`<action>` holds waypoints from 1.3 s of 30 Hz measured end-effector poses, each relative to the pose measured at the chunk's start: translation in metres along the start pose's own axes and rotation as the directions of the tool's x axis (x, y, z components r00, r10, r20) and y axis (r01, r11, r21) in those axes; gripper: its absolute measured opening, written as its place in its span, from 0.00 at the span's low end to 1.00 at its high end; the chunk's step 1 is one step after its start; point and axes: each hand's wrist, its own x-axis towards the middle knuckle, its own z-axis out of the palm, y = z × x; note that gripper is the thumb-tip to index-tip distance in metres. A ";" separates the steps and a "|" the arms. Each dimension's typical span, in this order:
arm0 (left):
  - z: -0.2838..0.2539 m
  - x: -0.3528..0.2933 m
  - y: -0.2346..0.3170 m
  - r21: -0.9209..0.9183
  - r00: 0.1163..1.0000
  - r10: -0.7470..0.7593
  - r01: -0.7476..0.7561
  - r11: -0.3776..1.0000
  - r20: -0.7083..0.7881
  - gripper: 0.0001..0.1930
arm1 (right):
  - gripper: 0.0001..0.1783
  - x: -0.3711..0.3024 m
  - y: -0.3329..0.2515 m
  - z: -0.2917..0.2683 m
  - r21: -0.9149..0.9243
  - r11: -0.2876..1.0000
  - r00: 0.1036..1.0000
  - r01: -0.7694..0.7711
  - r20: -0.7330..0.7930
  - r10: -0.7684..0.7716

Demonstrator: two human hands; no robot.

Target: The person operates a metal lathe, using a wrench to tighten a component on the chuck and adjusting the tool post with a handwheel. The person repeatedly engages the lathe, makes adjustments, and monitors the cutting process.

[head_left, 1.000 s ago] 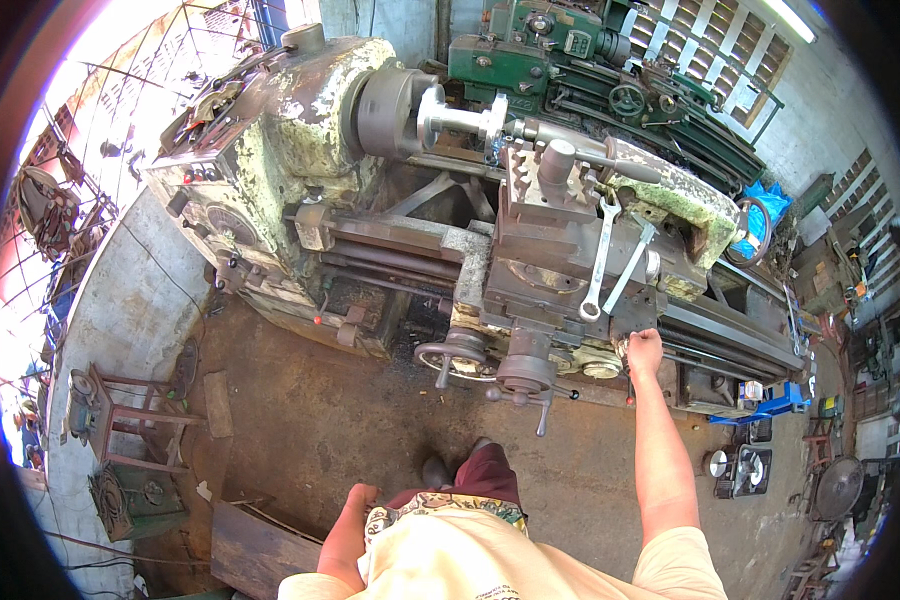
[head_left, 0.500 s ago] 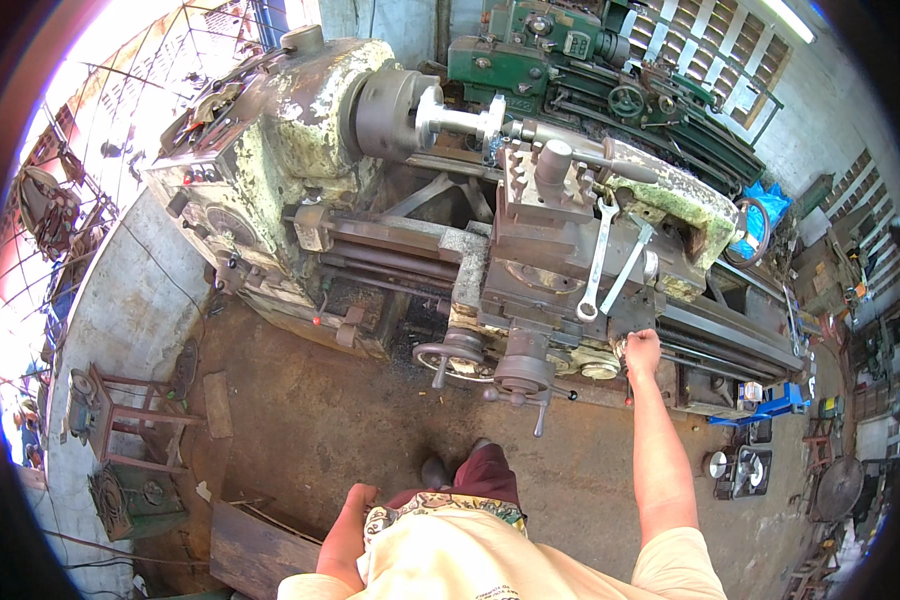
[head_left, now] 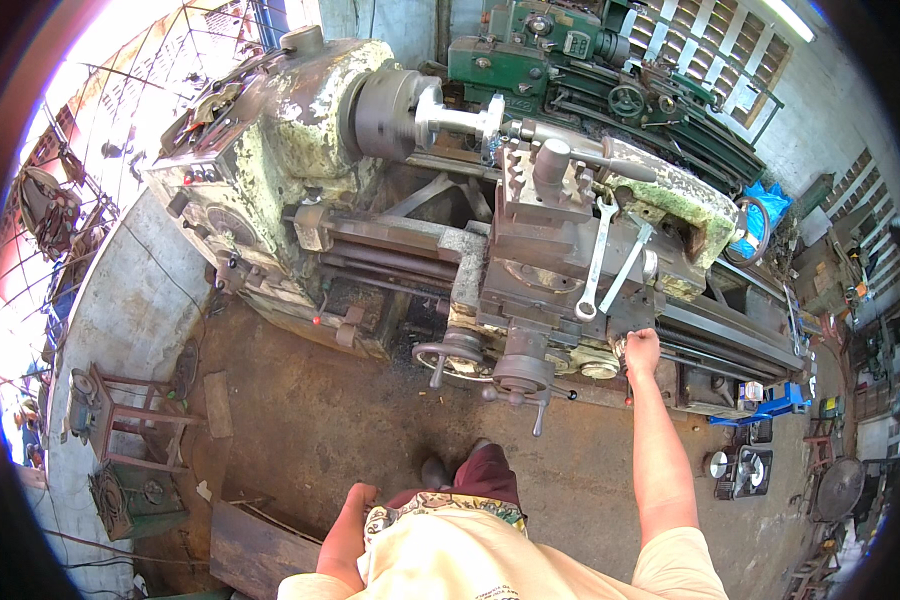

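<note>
Lathe handle (head_left: 625,347) sits at the carriage front, below two spanners (head_left: 610,262). Our right hand (head_left: 642,350) is clenched around it; we should turn it slowly, wrist straight. Our left hand (head_left: 355,497) rests by our hip, its fingers hidden from view.

On the green lathe (head_left: 610,90) at the back, a small pale rectangular plate (head_left: 577,42) sits on its headstock, near the top edge of the view; its markings are too small to tell. On the headstock of the near, worn lathe (head_left: 290,130), a dark panel (head_left: 198,175) carries small red and pale dots. No packages or screens can be made out.
</note>
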 end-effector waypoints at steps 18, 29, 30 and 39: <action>-0.001 0.007 0.003 0.036 1.000 -0.011 0.010 0.999 0.028 0.19 | 0.08 -0.002 -0.003 -0.002 -0.023 1.000 1.000 0.015 -0.008 -0.015; -0.001 -0.002 0.006 0.017 1.000 0.018 -0.018 1.000 -0.004 0.17 | 0.08 -0.004 -0.004 -0.003 0.019 0.999 0.999 0.033 -0.009 -0.033; -0.001 -0.005 0.006 -0.001 1.000 0.009 -0.009 1.000 -0.009 0.17 | 0.08 -0.004 -0.004 -0.003 0.029 0.999 1.000 0.023 -0.009 -0.023; -0.002 -0.007 0.010 0.053 1.000 0.019 -0.020 0.998 0.006 0.20 | 0.07 -0.004 -0.006 -0.004 -0.017 0.999 0.999 0.031 -0.017 -0.031</action>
